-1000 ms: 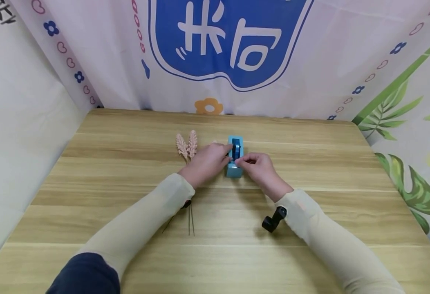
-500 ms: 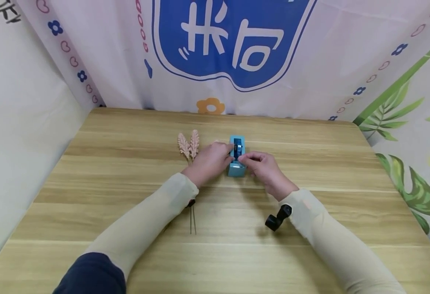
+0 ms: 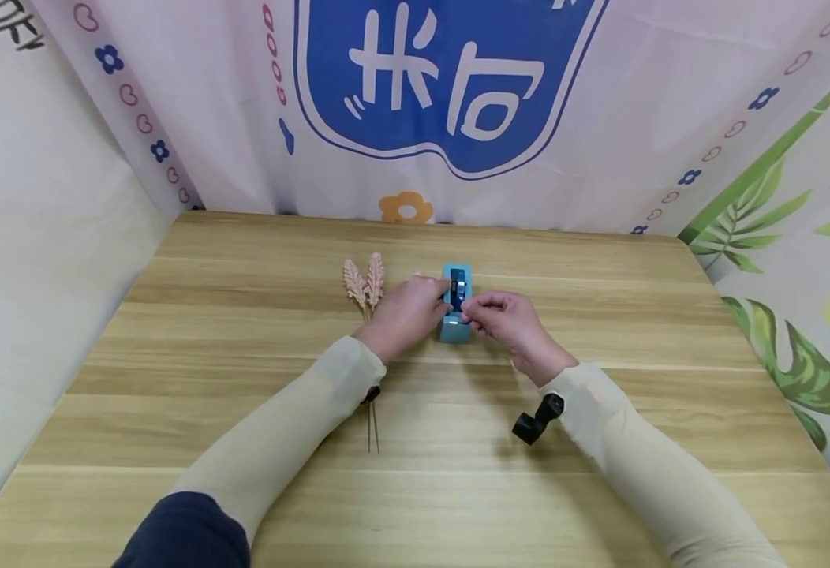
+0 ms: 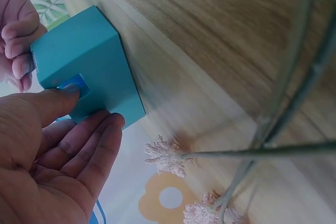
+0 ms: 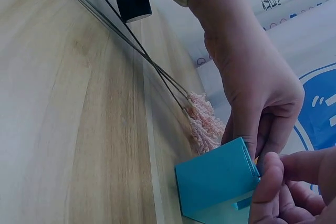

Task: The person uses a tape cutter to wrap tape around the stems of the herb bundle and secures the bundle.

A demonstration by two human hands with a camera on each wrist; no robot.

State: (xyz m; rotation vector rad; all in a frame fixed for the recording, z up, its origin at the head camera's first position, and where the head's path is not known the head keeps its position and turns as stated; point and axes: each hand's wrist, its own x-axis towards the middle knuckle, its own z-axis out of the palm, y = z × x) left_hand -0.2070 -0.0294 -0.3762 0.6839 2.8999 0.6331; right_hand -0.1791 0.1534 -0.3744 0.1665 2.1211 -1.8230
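A turquoise tape dispenser (image 3: pixel 455 331) stands on the wooden table, with a dark blue roll of tape (image 3: pixel 458 285) in its opening. My left hand (image 3: pixel 406 310) holds the dispenser from the left; in the left wrist view its thumb lies at the blue notch and its fingers lie along the side wall. At the cutter end, my right hand (image 3: pixel 513 325) pinches with thumb and forefinger right at the toothed edge. The tape end between these fingertips is mostly hidden. Pink artificial flower sprigs (image 3: pixel 375 278) lie left of the dispenser, partly under my left wrist.
Thin sprig stems (image 3: pixel 373 430) run toward the front edge under my left sleeve, crossing in the right wrist view. A black wrist camera (image 3: pixel 537 420) hangs beside my right cuff. A printed cloth (image 3: pixel 244 142) rises behind the wooden table (image 3: pixel 457 505).
My right fingertips have shifted slightly right at the dispenser's cutter end, still pinching. My left hand keeps its hold on the dispenser. One slanting stem is now hidden by my left sleeve.
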